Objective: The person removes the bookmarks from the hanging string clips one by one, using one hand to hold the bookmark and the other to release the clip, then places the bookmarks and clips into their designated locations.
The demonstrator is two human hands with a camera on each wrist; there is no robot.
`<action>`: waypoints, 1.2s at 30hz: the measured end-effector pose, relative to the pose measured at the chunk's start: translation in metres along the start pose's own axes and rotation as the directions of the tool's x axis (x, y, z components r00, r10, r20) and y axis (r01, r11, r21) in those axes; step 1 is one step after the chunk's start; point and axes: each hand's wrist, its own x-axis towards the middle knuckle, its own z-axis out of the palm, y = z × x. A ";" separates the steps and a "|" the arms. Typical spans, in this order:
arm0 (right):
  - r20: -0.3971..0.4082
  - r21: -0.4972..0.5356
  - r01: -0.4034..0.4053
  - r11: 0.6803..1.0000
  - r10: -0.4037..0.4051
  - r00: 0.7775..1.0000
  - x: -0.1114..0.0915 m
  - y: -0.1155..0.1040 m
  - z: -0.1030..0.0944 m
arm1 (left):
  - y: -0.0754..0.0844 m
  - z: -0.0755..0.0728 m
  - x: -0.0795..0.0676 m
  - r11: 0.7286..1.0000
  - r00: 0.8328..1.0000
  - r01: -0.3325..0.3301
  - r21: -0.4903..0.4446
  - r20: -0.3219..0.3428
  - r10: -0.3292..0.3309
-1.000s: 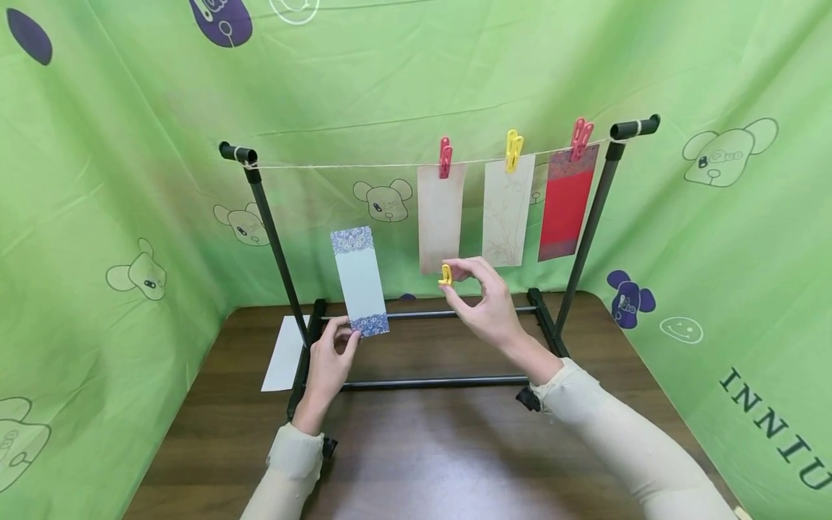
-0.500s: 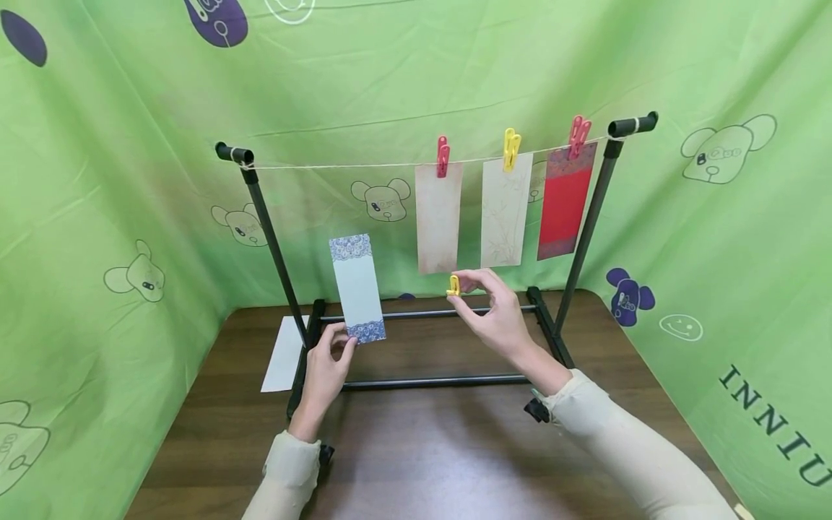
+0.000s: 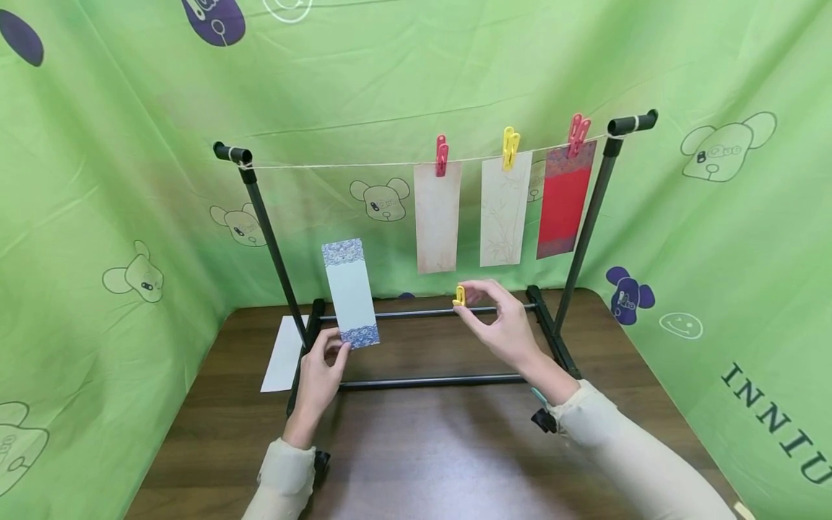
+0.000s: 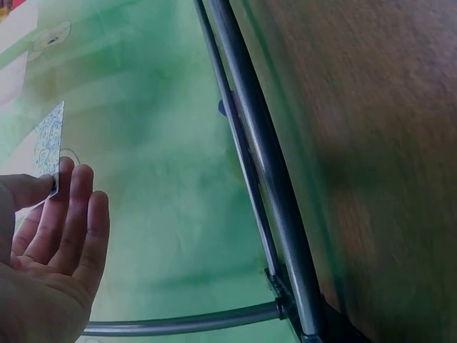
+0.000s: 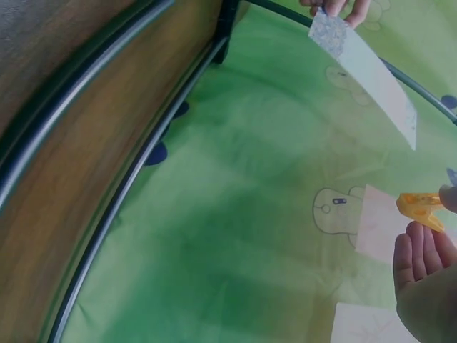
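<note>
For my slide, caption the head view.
Left hand pinches blue-bordered card, right hand yellow clothespin; three cards hang clipped.

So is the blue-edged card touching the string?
Apart. The head view shows the blue-edged card wholly below the string, with green cloth plainly visible between its top edge and the string.

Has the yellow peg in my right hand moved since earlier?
Yes: in the head view, the peg has moved down and slightly right, nearer the back bar.
</note>
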 end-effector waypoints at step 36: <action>-0.074 -0.126 -0.083 0.989 0.074 0.995 -0.034 0.026 -0.020 | -0.023 -0.041 -0.023 0.995 0.995 0.066 0.079 -0.079 -0.059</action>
